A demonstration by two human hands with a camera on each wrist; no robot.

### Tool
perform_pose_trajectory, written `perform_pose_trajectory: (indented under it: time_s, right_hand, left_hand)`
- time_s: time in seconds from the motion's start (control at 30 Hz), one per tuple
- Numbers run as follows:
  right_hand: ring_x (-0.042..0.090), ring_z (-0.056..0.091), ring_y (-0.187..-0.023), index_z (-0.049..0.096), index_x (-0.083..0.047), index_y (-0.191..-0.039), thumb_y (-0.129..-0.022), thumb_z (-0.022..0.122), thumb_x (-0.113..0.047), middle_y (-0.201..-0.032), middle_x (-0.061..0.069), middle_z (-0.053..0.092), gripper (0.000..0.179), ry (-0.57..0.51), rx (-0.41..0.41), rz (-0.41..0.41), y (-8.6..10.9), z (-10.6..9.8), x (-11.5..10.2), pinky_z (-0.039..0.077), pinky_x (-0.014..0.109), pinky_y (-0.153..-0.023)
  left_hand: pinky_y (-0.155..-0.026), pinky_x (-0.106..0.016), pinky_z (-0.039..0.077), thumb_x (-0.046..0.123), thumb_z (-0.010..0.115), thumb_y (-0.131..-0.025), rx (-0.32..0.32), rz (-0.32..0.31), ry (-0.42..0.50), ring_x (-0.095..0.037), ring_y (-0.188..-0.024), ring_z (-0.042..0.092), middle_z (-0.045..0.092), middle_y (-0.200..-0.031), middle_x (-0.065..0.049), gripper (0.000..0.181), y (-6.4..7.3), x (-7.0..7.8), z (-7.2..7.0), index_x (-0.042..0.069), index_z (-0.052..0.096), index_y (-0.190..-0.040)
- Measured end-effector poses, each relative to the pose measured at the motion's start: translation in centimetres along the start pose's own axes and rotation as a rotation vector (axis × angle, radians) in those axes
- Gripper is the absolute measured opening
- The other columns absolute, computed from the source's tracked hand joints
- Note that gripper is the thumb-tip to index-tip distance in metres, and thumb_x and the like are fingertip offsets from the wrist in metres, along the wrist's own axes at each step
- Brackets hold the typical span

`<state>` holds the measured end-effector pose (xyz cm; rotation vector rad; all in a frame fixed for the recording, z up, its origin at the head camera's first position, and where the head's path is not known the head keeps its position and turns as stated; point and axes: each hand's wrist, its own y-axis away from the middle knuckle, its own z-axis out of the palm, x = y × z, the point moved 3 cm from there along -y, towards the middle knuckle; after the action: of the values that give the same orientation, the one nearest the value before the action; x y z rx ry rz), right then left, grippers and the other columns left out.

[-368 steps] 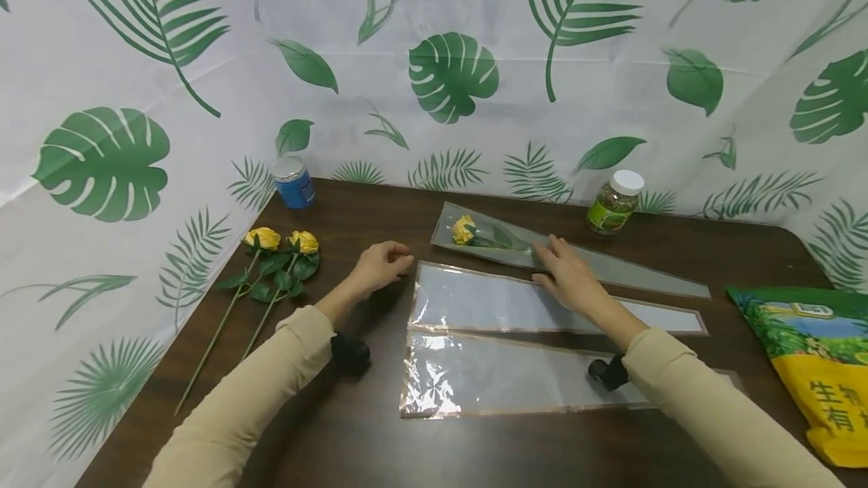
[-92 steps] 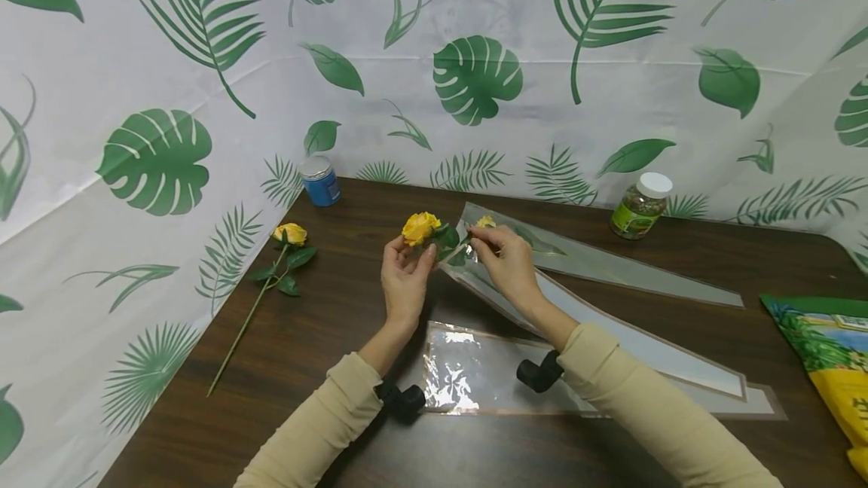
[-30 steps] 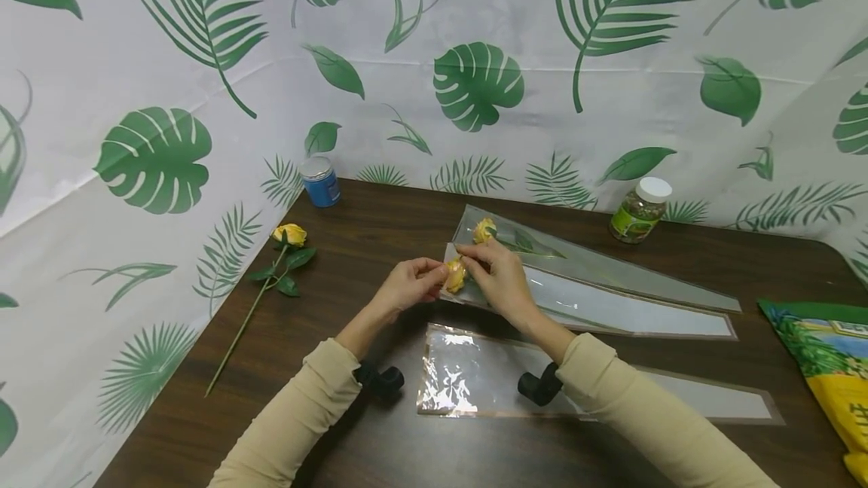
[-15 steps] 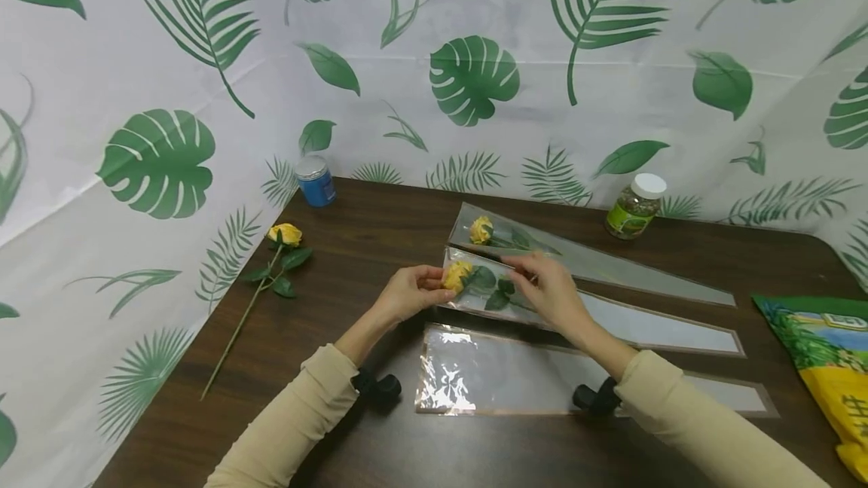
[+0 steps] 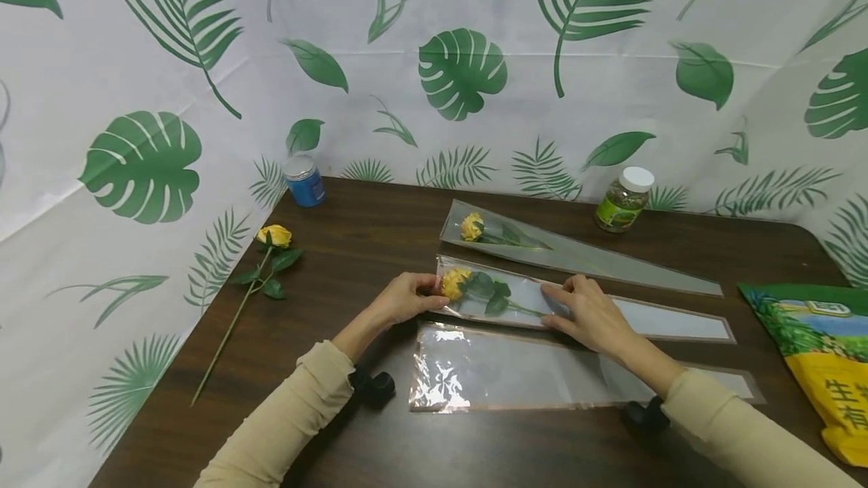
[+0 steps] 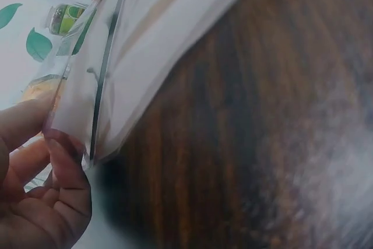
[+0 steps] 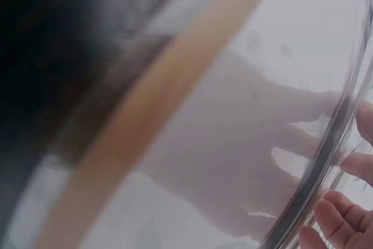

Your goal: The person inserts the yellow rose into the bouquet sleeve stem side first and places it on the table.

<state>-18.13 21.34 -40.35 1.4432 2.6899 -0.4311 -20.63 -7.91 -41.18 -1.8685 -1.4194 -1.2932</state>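
Observation:
In the head view a yellow rose (image 5: 455, 285) lies inside the middle clear flower sleeve (image 5: 651, 319), its stem pointing right. My left hand (image 5: 404, 298) pinches the sleeve's wide end beside the bloom; the left wrist view has thumb and fingers (image 6: 67, 173) on the film's edge. Over the stem, my right hand (image 5: 591, 316) touches the sleeve with thumb and forefinger apart. Its fingertips (image 7: 332, 205) are at the sleeve's edge in the right wrist view. Behind lies another sleeve (image 5: 631, 266) with a yellow rose (image 5: 472, 227) in it; a flat sleeve (image 5: 515, 371) lies in front.
A loose yellow rose (image 5: 274, 237) lies on the dark wooden table (image 5: 359, 224) at left. A blue can (image 5: 305, 182) and a white-capped jar (image 5: 624, 200) stand at the back. A green and yellow bag (image 5: 814, 367) lies at right, and a leaf-print cloth hangs behind.
One of the two loose roses has left the table's left side and is now inside the middle sleeve. My right hand has slid rightward from the bloom along the stem; the left stays by the bloom.

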Motion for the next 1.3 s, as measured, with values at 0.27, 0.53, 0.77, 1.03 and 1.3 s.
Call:
perform_pose_trajectory:
  time_s: [0.27, 0.53, 0.77, 1.03, 1.3]
  right_hand:
    - [0.028, 0.047, -0.077, 0.062, -0.002, -0.122, -0.077, 0.076, -0.028, -0.096, 0.02, 0.054, 0.054, 0.03, 0.007, -0.001, 0.01, -0.07, 0.06, 0.036, 0.033, -0.057]
    - [0.03, 0.047, -0.077, 0.062, 0.0, -0.12, -0.077, 0.077, -0.029, -0.094, 0.02, 0.052, 0.054, 0.029, 0.006, 0.002, -0.13, 0.27, 0.14, 0.037, 0.036, -0.057]
    - [0.029, 0.044, -0.077, 0.061, -0.001, -0.123, -0.078, 0.075, -0.029, -0.093, 0.018, 0.05, 0.055, 0.036, -0.024, 0.035, -0.23, 0.36, 0.18, 0.033, 0.032, -0.055]
    - [0.028, 0.043, -0.076, 0.059, 0.001, -0.124, -0.079, 0.074, -0.029, -0.092, 0.017, 0.049, 0.056, 0.042, -0.043, 0.044, -0.34, 0.4, 0.12, 0.032, 0.032, -0.056]
    - [0.025, 0.04, -0.075, 0.057, 0.0, -0.127, -0.082, 0.072, -0.03, -0.092, 0.015, 0.047, 0.057, 0.029, -0.102, 0.082, -0.39, 0.3, 0.16, 0.03, 0.03, -0.056]
  left_hand:
    - [-0.068, -0.022, 0.049, 0.01, 0.071, -0.084, -0.033, 0.067, -0.053, -0.012, -0.078, 0.059, 0.066, -0.091, -0.01, 0.046, -0.39, 0.34, -0.23, 0.002, 0.055, -0.126]
    - [-0.063, -0.019, 0.047, 0.008, 0.075, -0.079, -0.04, 0.089, -0.029, -0.009, -0.072, 0.057, 0.065, -0.083, -0.008, 0.022, -0.57, 0.3, -0.26, 0.002, 0.062, -0.095]
    - [-0.069, -0.022, 0.051, 0.006, 0.073, -0.081, -0.1, 0.216, 0.135, -0.008, -0.078, 0.059, 0.066, -0.087, -0.005, 0.023, -0.75, 0.11, -0.09, 0.0, 0.065, -0.101]
    - [-0.065, -0.019, 0.047, -0.003, 0.065, -0.084, -0.152, 0.181, 0.124, -0.006, -0.073, 0.054, 0.061, -0.088, -0.013, 0.036, -0.85, 0.11, 0.06, -0.005, 0.056, -0.119]
    - [-0.068, -0.019, 0.047, 0.008, 0.067, -0.087, -0.14, 0.129, 0.004, -0.009, -0.078, 0.056, 0.066, -0.089, -0.012, 0.03, -0.72, -0.09, -0.12, -0.002, 0.062, -0.114]
